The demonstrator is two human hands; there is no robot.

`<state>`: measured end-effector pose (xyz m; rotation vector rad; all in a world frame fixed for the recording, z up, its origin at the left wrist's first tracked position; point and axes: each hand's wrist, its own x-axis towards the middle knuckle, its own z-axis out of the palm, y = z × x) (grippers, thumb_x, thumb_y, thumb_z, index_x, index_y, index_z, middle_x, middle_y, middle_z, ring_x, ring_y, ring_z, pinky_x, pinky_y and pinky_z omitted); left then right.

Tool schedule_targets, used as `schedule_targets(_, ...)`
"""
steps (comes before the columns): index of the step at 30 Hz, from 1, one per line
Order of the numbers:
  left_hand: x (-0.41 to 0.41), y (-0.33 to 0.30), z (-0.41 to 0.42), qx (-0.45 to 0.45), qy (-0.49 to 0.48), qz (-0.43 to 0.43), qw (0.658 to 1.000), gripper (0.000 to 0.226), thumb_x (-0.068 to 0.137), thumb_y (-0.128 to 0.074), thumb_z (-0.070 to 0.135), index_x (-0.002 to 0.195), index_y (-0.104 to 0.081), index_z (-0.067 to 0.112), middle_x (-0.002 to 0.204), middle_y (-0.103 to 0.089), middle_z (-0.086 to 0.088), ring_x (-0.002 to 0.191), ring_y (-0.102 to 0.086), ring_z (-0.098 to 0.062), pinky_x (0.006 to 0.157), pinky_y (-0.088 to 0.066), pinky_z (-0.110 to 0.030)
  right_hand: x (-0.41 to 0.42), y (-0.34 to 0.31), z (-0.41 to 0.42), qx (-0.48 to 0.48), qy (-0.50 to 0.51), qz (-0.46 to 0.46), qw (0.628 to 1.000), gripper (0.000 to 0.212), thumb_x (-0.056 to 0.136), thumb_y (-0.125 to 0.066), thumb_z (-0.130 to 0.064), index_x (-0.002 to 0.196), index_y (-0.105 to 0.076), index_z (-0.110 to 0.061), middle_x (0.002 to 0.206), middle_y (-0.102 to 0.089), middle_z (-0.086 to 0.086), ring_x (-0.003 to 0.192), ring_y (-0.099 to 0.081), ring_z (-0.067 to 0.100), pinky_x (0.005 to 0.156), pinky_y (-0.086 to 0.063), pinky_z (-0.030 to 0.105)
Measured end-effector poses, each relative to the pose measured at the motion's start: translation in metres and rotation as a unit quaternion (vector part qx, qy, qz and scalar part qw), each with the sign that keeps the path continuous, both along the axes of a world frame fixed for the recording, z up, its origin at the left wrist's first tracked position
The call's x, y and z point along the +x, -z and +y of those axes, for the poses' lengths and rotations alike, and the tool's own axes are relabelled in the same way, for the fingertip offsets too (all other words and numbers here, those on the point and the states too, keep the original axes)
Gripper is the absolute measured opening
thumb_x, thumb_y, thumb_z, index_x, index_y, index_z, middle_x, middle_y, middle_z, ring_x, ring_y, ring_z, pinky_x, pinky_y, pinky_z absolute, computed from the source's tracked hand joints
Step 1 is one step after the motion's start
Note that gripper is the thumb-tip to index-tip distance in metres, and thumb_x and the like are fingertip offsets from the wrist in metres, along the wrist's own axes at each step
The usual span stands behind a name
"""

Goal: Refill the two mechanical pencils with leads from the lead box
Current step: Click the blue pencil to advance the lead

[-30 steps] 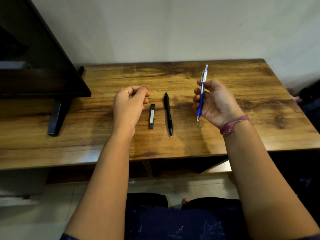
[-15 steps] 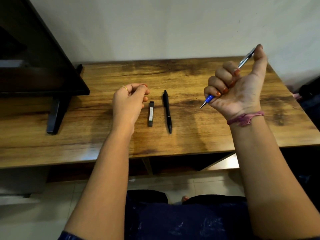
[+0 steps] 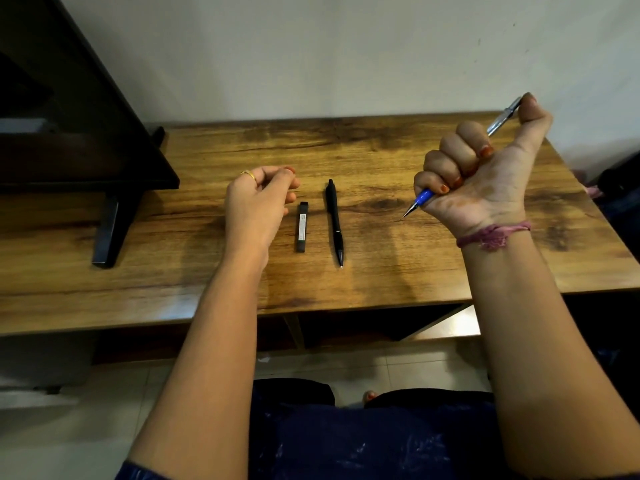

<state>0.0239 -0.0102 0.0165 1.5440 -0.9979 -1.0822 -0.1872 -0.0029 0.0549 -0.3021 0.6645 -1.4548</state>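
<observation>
Item 1, right hand (image 3: 485,174): fingers (image 3: 450,157) curled tight round blue pencil (image 3: 423,197), thumb pressed on its cap end, tip aimed down-left, held above table (image 3: 173,271). Vs 1 s ago we've gone from a loose upright hold to a fist w/ thumb on the clicker; we judge we're checking lead feed, i.e. refill on this one prob. done or nearly.
Item 2, left hand (image 3: 258,202): fingertips bunched loosely, cannot tell if they pinch anything; unchanged.
Item 3, lead box (image 3: 302,226): flat on table, just beside left hand.
Item 4, black pencil (image 3: 335,223): beside box, untouched, next up.
</observation>
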Motion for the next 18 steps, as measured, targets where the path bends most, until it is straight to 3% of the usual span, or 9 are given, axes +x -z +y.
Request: schedule_targets(18, 0.0, -0.001, 0.0012, -0.002, 0.001, 0.003, 1.0, 0.011, 0.093, -0.057, 0.022, 0.095, -0.068, 0.023, 0.089, -0.072, 0.008, 0.079, -0.064, -0.003, 0.071, -0.053, -0.022, 0.0002, 0.0002, -0.0004, 0.001, -0.003, 0.015, 1.0, 0.06, 0.08, -0.032, -0.075, 0.051, -0.02, -0.023, 0.047, -0.009, -0.007, 0.044, -0.006, 0.011, 0.046, -0.004, 0.024)
